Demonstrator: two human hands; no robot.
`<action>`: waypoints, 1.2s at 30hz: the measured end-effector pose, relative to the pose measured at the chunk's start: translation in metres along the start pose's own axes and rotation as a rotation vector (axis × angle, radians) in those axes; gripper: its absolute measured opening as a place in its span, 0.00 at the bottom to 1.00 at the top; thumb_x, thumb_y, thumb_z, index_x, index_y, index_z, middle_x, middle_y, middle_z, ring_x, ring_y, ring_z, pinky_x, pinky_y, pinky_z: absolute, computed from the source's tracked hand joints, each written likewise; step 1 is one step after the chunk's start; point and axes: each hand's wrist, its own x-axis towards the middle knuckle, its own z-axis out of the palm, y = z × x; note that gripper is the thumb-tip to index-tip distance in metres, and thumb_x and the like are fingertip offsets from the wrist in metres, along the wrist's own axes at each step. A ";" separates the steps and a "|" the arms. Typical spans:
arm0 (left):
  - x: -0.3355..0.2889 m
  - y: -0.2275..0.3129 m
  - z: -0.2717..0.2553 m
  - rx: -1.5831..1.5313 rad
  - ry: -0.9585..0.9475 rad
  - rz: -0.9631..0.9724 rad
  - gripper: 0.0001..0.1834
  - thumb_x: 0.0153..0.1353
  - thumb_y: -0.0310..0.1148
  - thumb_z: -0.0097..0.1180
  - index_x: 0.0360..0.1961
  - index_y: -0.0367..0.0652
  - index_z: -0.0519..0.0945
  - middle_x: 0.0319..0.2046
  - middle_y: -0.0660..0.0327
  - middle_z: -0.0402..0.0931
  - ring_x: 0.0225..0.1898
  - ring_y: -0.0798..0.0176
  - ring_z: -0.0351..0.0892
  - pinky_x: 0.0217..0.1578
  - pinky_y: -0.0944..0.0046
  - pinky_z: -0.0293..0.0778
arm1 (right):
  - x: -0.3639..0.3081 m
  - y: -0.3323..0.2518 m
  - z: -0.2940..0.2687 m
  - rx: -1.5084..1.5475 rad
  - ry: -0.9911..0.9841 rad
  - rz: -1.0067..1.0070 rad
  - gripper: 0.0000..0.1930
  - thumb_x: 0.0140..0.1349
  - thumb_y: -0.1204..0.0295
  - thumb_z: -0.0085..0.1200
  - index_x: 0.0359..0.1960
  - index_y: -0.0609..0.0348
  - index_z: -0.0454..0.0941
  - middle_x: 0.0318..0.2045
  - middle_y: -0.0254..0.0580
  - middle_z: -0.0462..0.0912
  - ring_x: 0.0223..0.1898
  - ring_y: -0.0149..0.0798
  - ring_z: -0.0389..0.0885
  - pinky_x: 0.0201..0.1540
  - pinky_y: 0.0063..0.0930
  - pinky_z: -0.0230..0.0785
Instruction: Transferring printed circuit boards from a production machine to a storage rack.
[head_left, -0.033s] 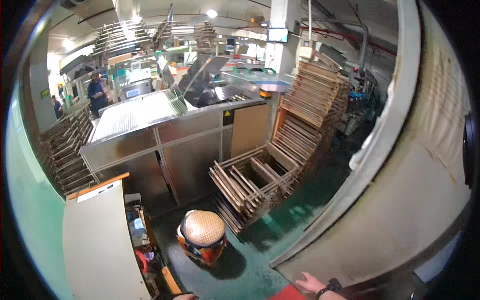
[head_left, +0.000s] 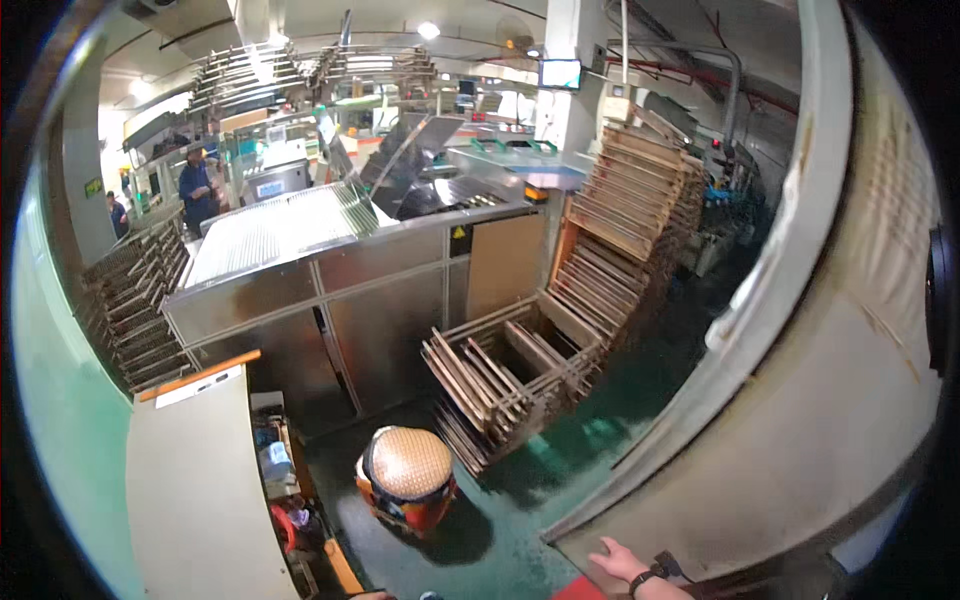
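My right hand [head_left: 618, 560], with a dark band on its wrist, reaches in from the lower edge. Its fingers are stretched apart and hold nothing I can see. It is beside the bottom corner of a large, stained beige panel [head_left: 780, 470]; whether it touches the panel I cannot tell. Only a sliver of my left hand [head_left: 372, 596] shows at the lower edge, its fingers hidden. In front of me, on the green floor, stands a stool [head_left: 408, 462] with a tan woven-looking top and a red and dark body.
To the left is a pale cabinet or table [head_left: 195, 470], with crowded shelves [head_left: 275, 460] at its side. Wooden frames [head_left: 500, 380] are stacked beyond the stool. Behind them stands a long metal machine [head_left: 390, 310]. A person in dark clothes [head_left: 195, 188] stands far left.
The whole view has shifted a little, so the stool and frames sit slightly lower and further right. My right hand is slightly higher; less of my left hand shows.
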 end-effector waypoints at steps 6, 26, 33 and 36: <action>0.087 -0.042 -0.037 0.061 0.027 -0.082 0.30 0.66 0.54 0.58 0.60 0.43 0.79 0.54 0.48 0.81 0.55 0.45 0.81 0.55 0.52 0.76 | 0.183 -0.104 0.000 0.177 0.040 -0.339 0.43 0.62 0.53 0.65 0.71 0.66 0.60 0.59 0.62 0.78 0.61 0.52 0.78 0.63 0.43 0.70; 0.323 0.079 -0.234 -0.195 0.305 -0.282 0.25 0.67 0.47 0.60 0.55 0.38 0.81 0.51 0.45 0.83 0.55 0.49 0.82 0.55 0.56 0.76 | 0.492 -0.361 -0.578 0.988 0.862 -0.754 0.30 0.69 0.52 0.56 0.67 0.52 0.67 0.45 0.24 0.74 0.45 0.25 0.69 0.44 0.30 0.69; 0.383 0.189 -0.257 -0.153 0.300 -0.456 0.26 0.66 0.51 0.58 0.55 0.40 0.82 0.51 0.45 0.83 0.55 0.44 0.80 0.56 0.51 0.75 | 0.612 -0.417 -0.802 1.124 0.831 -0.970 0.34 0.70 0.49 0.56 0.71 0.52 0.62 0.66 0.47 0.67 0.67 0.44 0.65 0.61 0.39 0.66; 0.442 0.241 -0.278 -0.177 0.447 -0.253 0.27 0.67 0.53 0.57 0.57 0.42 0.81 0.55 0.46 0.80 0.59 0.42 0.76 0.60 0.51 0.71 | 0.666 -0.427 -0.868 1.278 0.693 -1.000 0.40 0.69 0.48 0.56 0.73 0.60 0.57 0.71 0.57 0.59 0.69 0.47 0.65 0.65 0.40 0.66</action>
